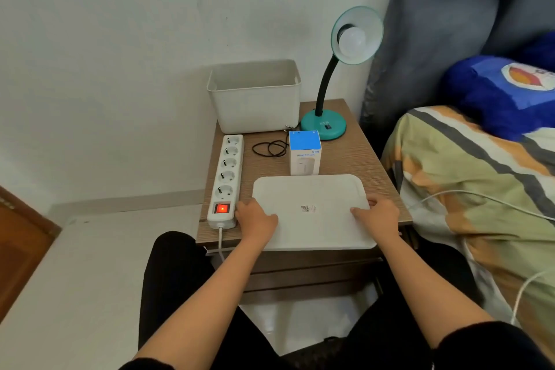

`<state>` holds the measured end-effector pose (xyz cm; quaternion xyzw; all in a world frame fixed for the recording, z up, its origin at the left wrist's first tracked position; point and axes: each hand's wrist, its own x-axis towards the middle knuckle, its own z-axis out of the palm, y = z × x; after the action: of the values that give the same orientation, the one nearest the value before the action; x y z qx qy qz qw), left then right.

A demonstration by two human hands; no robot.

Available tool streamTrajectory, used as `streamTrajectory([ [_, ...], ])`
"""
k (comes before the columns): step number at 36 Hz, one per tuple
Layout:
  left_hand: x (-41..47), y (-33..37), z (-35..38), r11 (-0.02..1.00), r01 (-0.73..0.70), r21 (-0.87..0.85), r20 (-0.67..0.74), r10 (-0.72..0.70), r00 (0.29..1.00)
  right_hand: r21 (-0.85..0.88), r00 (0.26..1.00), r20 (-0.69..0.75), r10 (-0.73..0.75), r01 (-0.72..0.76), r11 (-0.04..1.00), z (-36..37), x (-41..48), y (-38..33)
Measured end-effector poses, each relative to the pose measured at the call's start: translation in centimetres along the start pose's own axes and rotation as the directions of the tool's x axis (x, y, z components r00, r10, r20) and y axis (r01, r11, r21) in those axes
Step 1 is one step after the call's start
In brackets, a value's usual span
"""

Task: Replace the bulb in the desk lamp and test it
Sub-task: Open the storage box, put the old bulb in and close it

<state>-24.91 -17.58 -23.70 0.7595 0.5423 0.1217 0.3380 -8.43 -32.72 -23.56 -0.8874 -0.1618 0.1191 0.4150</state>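
Both bare forearms reached forward from the bottom of the view, converging slightly toward the front edge of the nightstand top. The left hand (255, 219) lay palm down near the front-left corner, fingers loosely curled and pointing forward-right, gripping nothing. The right hand (377, 215) lay palm down toward the front-right corner, fingers bent and angled left, thumb tucked toward the far side, also closed around nothing; dark sleeves showed at both upper arms.

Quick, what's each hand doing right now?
Left hand: open, resting flat on the white tray, holding nothing.
Right hand: open, resting on the tray's right edge, holding nothing.
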Motion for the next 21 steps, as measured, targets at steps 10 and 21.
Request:
streamTrajectory([
  [10, -0.9, 0.0, -0.1, 0.962, -0.099, -0.254, -0.094, 0.077, 0.993, 0.226, 0.992, -0.127, 0.023, 0.007, 0.974, -0.6, -0.9, 0.8],
  [21, -0.9, 1.8, -4.7, 0.851, -0.323, -0.414, -0.207, 0.258, 0.944, 0.348, 0.976, -0.211, -0.059, 0.131, 0.928, -3.0, -1.2, -2.3],
])
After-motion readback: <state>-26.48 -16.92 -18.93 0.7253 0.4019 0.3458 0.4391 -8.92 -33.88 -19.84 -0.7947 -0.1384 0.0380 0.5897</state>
